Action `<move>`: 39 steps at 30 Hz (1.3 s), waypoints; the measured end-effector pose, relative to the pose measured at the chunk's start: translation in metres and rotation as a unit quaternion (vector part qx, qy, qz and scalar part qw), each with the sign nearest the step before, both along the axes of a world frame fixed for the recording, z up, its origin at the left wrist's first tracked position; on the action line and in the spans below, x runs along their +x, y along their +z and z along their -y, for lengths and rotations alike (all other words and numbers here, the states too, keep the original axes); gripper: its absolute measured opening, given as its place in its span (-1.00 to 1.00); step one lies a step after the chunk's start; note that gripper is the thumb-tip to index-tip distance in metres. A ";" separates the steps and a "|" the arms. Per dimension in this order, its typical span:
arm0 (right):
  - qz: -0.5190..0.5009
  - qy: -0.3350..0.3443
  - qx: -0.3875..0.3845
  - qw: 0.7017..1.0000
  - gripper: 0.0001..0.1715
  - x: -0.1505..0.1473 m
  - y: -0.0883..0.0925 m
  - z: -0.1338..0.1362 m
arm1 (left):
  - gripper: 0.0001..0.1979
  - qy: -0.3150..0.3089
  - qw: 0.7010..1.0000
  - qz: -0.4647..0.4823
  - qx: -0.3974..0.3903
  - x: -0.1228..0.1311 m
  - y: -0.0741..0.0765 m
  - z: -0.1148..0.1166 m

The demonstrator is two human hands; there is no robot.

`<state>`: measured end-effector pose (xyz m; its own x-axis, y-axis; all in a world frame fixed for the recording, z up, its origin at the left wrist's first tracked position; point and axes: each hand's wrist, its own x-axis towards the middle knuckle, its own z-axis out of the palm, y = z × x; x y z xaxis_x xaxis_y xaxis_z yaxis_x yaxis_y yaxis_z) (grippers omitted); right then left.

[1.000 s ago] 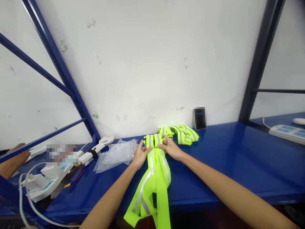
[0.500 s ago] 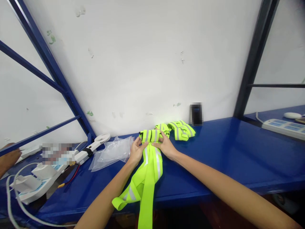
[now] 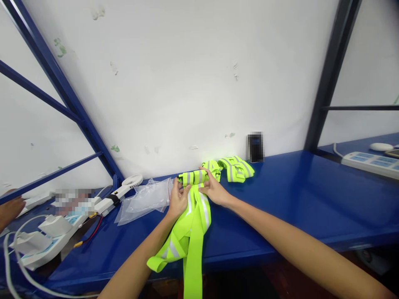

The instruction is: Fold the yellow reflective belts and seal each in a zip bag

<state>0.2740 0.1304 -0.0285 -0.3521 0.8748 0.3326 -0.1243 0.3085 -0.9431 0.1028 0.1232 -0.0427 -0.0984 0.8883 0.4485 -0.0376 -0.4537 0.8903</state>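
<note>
A neon yellow reflective vest (image 3: pixel 195 216) with grey stripes lies across the blue shelf (image 3: pixel 296 207), its far end rolled up and its straps hanging over the front edge. My left hand (image 3: pixel 177 199) grips the left side of the rolled end. On the right side of the roll, my right hand (image 3: pixel 213 190) has its fingers curled over the fabric. Just behind the roll lie folded vests (image 3: pixel 233 168) of the same colour by the wall.
Clear plastic bags (image 3: pixel 146 199) lie left of the vest, next to a small white hand fan (image 3: pixel 123 189). White power strips (image 3: pixel 40 241) with cables sit far left, where another person's hand (image 3: pixel 9 207) shows. A small dark device (image 3: pixel 255 147) leans on the wall. Another power strip (image 3: pixel 370 160) lies far right.
Both hands have rolled the vest's far end further, and the roll is tighter. The hanging straps have been drawn up and shifted left.
</note>
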 end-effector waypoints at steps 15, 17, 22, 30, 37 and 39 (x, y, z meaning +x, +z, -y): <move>0.005 -0.031 0.049 0.998 -0.13 -0.003 0.003 0.008 | -0.64 0.002 1.000 -0.004 0.012 -0.001 0.005 -0.001; -0.021 0.010 0.059 0.998 -0.23 -0.003 0.010 0.011 | -0.71 0.024 0.999 -0.012 0.039 -0.002 0.008 0.000; -0.077 0.065 -0.003 0.995 -0.50 -0.005 0.014 0.009 | -0.73 0.048 0.997 -0.042 0.037 -0.007 0.010 0.003; -0.108 0.000 -0.058 0.992 -0.60 -0.006 0.005 -0.004 | -0.47 -0.060 0.993 0.088 -0.059 -0.009 0.009 -0.004; 0.004 -0.086 0.086 0.993 -0.66 0.001 0.008 -0.005 | -0.55 -0.204 0.950 0.163 -0.173 -0.002 0.011 -0.006; 0.030 -0.085 0.135 0.987 -0.62 0.001 0.006 -0.002 | -0.57 -0.196 0.954 0.135 -0.181 -0.002 0.006 -0.008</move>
